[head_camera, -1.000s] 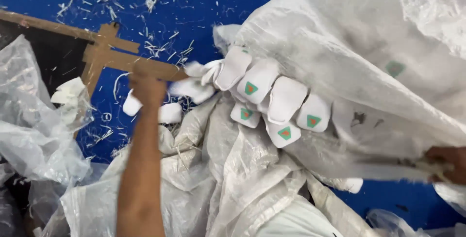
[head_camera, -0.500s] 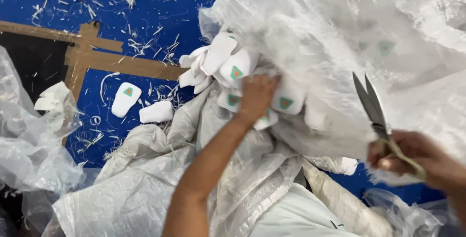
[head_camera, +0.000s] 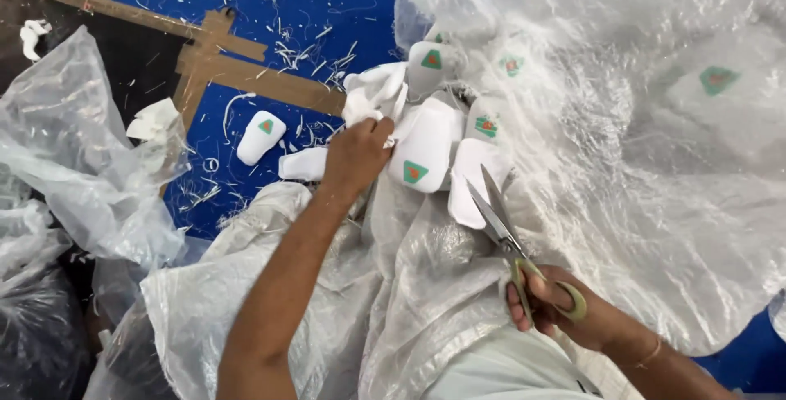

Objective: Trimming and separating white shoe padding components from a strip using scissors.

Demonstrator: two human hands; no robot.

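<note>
Head view, left grip: fingers closed on white foam pieces spilling from the clear plastic sack.
Head view, right grip: fingers clasp scissors, blades parted, tips just beside the pieces.

Left hand on white pieces, right hand holding scissors

The big clear plastic bag runs off the top and right edges; the white pieces inside it show only as blurs through the film; the scissors handles are partly buried in the right hand; the left hand hides its fingertips among the spilled pieces; the brown board is cut by the left edge.
</note>
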